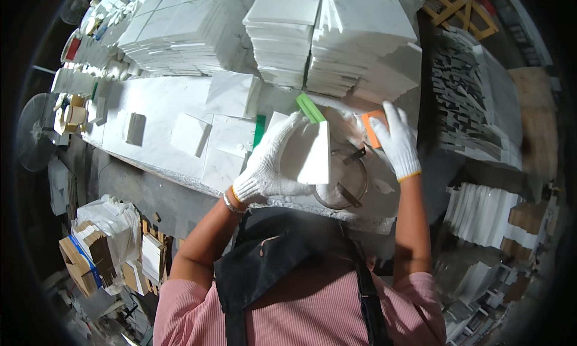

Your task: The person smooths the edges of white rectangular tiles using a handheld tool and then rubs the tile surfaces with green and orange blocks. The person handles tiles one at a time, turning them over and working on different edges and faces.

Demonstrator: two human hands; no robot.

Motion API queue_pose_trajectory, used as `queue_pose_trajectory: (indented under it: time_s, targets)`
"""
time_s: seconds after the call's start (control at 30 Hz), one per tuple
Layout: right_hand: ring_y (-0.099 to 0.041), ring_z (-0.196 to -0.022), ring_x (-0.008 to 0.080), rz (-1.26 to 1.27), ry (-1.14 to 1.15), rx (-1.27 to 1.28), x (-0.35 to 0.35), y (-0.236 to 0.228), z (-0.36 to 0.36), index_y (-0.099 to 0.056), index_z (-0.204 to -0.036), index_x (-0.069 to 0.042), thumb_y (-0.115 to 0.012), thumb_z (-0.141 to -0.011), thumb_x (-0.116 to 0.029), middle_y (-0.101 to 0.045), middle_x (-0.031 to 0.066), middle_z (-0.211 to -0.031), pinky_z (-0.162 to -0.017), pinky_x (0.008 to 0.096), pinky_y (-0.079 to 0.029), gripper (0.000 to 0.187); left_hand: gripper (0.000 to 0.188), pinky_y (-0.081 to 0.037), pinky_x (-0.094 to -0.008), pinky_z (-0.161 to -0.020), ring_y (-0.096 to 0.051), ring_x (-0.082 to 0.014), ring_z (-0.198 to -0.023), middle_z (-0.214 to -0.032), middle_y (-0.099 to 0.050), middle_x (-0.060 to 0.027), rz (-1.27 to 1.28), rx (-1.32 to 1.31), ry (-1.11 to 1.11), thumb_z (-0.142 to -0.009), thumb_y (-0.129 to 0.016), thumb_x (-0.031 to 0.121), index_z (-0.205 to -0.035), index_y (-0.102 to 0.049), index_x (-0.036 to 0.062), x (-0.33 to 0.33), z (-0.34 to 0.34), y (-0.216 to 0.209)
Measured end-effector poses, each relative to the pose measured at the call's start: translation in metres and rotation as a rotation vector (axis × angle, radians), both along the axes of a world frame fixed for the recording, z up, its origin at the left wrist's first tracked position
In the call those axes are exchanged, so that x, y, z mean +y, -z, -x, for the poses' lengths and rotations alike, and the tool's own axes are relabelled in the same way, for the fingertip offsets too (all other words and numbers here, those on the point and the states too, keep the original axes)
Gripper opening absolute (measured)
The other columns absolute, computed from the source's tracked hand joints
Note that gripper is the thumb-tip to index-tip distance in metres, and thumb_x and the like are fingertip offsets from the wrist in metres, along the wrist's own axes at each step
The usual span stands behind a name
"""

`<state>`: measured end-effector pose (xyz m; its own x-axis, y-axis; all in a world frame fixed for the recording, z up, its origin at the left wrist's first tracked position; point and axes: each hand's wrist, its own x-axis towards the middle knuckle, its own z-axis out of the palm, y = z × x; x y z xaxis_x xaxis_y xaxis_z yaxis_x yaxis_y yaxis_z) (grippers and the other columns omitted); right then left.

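Observation:
My left hand (268, 166), in a white knit glove, is closed around a white marble tile (306, 157) held tilted above the bench. A light green block (310, 108) touches the tile's top edge near those fingertips. My right hand (393, 139), also gloved, grips an orange block (373, 128) to the right of the tile, its fingers pointing away from me. Below and between both hands stands a round pot (341, 179) with two dark flat metal pieces across it. A darker green piece (259, 131) sits just left of my left hand.
Tall stacks of white marble tiles (282, 39) line the bench's far side. Loose tiles (191, 134) lie on the bench (162, 100) to the left. Many narrow stone pieces (463, 100) are stacked at right. A fan (41, 133) and a wrapped package (105, 238) stand at left.

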<state>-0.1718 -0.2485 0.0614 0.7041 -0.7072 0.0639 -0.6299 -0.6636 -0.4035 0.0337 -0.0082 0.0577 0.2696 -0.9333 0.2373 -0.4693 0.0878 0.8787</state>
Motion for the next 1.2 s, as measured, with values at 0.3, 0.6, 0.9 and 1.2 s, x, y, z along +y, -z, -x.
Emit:
queue_pose_trajectory:
  time_s: [0.3, 0.6, 0.9, 1.2]
  targets:
    - [-0.037, -0.141, 0.0323, -0.593, -0.478, -0.457, 0.092, -0.068, -0.022, -0.036, -0.149, -0.003, -0.076, -0.077, -0.058, -0.041, 0.0199, -0.149, -0.112, 0.0424, -0.037, 0.099, 0.143, -0.023, -0.0409, -0.119, -0.032, -0.0278, -0.144, -0.156, -0.032, -0.0178, -0.026, 0.717, 0.033, -0.044, -0.099, 0.046, -0.154, -0.021, -0.0024, 0.021, 0.029, -0.016]
    - [-0.054, -0.123, 0.0212, -0.972, -0.121, -0.631, 0.089, -0.056, -0.056, -0.044, -0.145, -0.003, -0.07, -0.091, -0.02, -0.052, 0.0158, -0.139, -0.096, 0.0335, -0.048, 0.062, 0.142, -0.023, -0.0396, -0.119, -0.03, -0.0274, -0.145, -0.157, -0.031, -0.0183, 0.046, 0.881, 0.129, -0.046, -0.099, 0.033, -0.155, -0.015, -0.002, 0.039, 0.043, -0.019]
    - [-0.054, -0.125, 0.0226, -0.934, -0.331, -0.62, 0.109, -0.059, -0.036, -0.049, -0.14, 0.003, -0.06, -0.097, -0.017, -0.055, 0.0146, -0.138, -0.105, 0.0342, -0.042, 0.048, 0.086, -0.03, -0.04, -0.116, -0.038, -0.0238, -0.14, -0.147, -0.045, -0.0159, 0.154, 0.897, 0.115, -0.083, -0.07, 0.027, -0.151, -0.026, -0.0031, 0.05, 0.055, 0.032]
    - [-0.064, -0.108, 0.0195, -0.741, -0.282, -0.616, 0.123, -0.053, -0.019, -0.061, -0.127, 0.0, -0.063, -0.094, -0.01, -0.066, 0.0136, -0.117, -0.094, 0.0309, -0.049, 0.035, 0.126, -0.031, -0.0475, -0.116, -0.034, -0.0292, -0.144, -0.156, -0.032, -0.0166, 0.228, 1.271, 0.051, -0.06, -0.091, 0.048, -0.154, -0.021, -0.0002, 0.051, 0.06, -0.02]
